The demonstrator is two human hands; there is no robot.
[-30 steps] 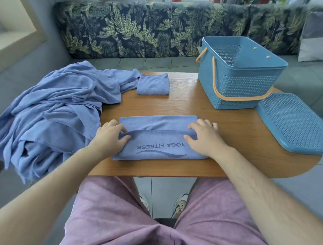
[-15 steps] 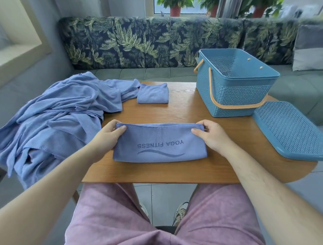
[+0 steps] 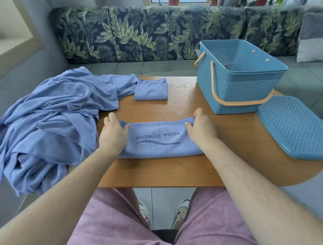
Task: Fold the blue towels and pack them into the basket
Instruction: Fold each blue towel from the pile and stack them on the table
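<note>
A blue towel (image 3: 159, 144) printed "YOGA FITNESS" lies folded into a long strip near the table's front edge. My left hand (image 3: 112, 134) holds its left end and my right hand (image 3: 201, 128) its right end. Each thumb lies on top of the cloth, and the fingers reach past the far edge, pinching the far corners. A small folded blue towel (image 3: 151, 89) sits further back on the table. The open blue basket (image 3: 235, 92) with an orange handle stands at the back right; I see nothing inside it.
A heap of unfolded blue towels (image 3: 50, 120) covers the table's left side and hangs over its edge. The basket's blue lid (image 3: 297, 128) lies at the right, overhanging the wooden table (image 3: 184, 110). A leaf-patterned sofa runs behind.
Both hands carried the towel's near layer away from me and laid it over the far edge, halving its depth. The logo now faces up.
</note>
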